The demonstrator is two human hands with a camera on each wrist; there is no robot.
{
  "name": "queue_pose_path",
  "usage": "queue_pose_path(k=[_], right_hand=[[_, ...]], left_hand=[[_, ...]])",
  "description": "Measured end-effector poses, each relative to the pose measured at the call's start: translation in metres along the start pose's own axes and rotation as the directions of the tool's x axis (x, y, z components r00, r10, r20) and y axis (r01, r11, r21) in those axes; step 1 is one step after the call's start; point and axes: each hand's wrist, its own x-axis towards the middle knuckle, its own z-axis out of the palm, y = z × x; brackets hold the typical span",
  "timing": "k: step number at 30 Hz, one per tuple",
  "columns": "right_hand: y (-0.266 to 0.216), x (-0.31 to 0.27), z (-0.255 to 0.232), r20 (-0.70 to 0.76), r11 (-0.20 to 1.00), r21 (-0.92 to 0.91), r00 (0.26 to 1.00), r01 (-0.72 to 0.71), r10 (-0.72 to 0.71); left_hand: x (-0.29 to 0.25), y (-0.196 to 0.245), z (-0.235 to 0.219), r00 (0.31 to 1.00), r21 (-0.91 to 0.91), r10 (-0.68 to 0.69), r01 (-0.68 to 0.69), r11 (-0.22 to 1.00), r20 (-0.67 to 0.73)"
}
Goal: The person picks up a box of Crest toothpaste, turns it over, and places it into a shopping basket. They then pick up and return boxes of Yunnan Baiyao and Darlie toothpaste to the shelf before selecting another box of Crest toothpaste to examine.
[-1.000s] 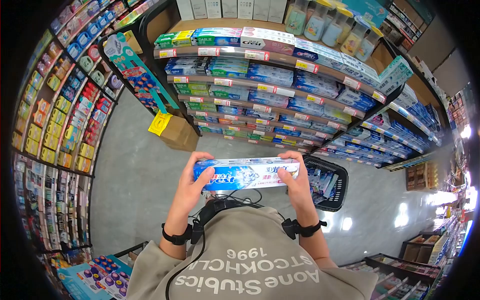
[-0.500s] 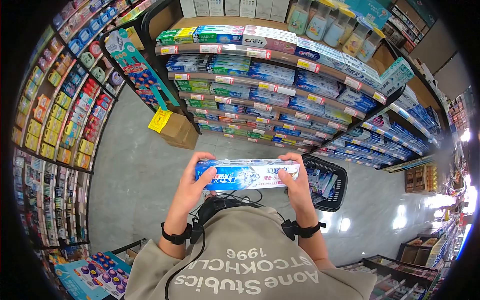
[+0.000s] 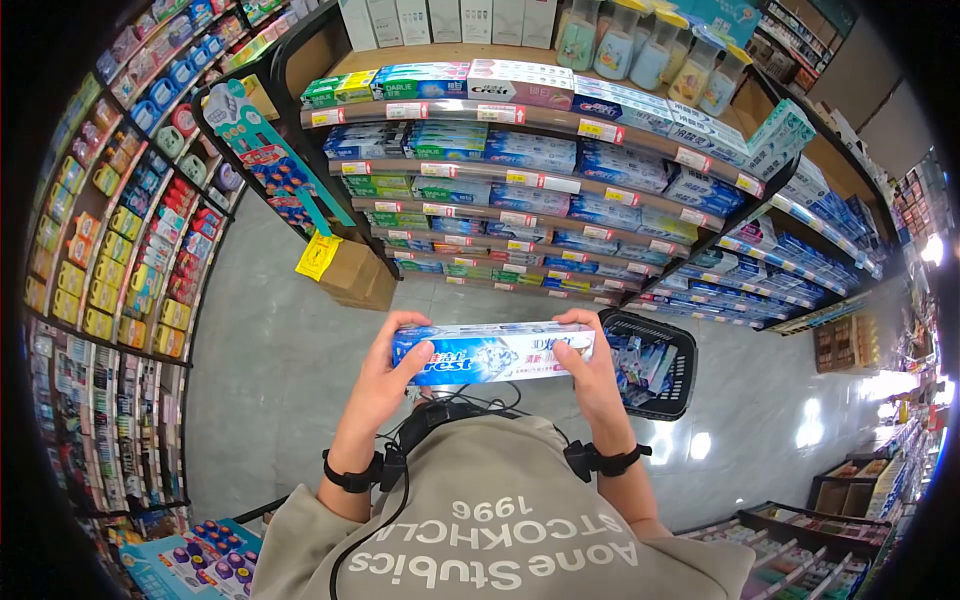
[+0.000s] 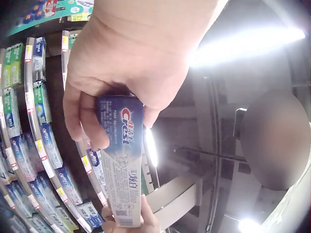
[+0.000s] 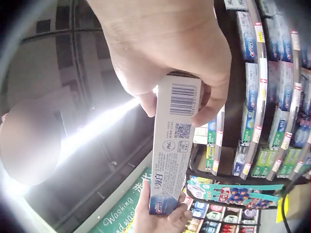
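A long blue and white Crest toothpaste box (image 3: 490, 355) is held level in front of the person's body. The left hand (image 3: 385, 375) grips its left end, thumb on the front face and fingers behind. At the other end the right hand (image 3: 590, 370) grips it the same way. In the left wrist view, the left hand (image 4: 126, 63) wraps the box's (image 4: 124, 160) blue end. The right wrist view has the right hand (image 5: 170, 53) on the white end of the box (image 5: 172, 141), beside a barcode.
Shelves of toothpaste boxes (image 3: 530, 150) stand ahead. A black basket (image 3: 680, 375) holding packages is on the floor to the right. A cardboard box (image 3: 355, 275) stands by the shelf's left end, near a toothbrush display (image 3: 270, 160). More shelving (image 3: 110, 250) lines the left side.
The shelves sit slightly further left in the head view, and the box has shifted slightly down in it. Both hands keep the same grip.
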Motion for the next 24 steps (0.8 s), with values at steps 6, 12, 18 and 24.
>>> queue_pose_path(k=[6,12,18,24], right_hand=[[0.004,0.002,-0.001,0.023,1.000,-0.008,1.000,0.019,-0.019],[0.009,0.003,-0.001,0.033,1.000,-0.009,0.999,-0.005,0.006],[0.013,0.005,-0.002,0.024,1.000,-0.012,1.000,-0.009,0.010],[0.015,0.008,-0.001,0.014,0.998,-0.020,0.998,-0.053,0.053]], left_hand=[[0.002,-0.001,-0.003,1.000,0.009,0.002,-0.002,1.000,0.014],[0.007,0.001,-0.007,1.000,0.072,0.005,-0.006,0.997,0.011],[0.013,0.007,-0.007,0.999,0.110,-0.002,-0.003,0.994,0.039],[0.021,-0.002,-0.017,0.997,0.131,-0.050,0.042,0.990,0.056]])
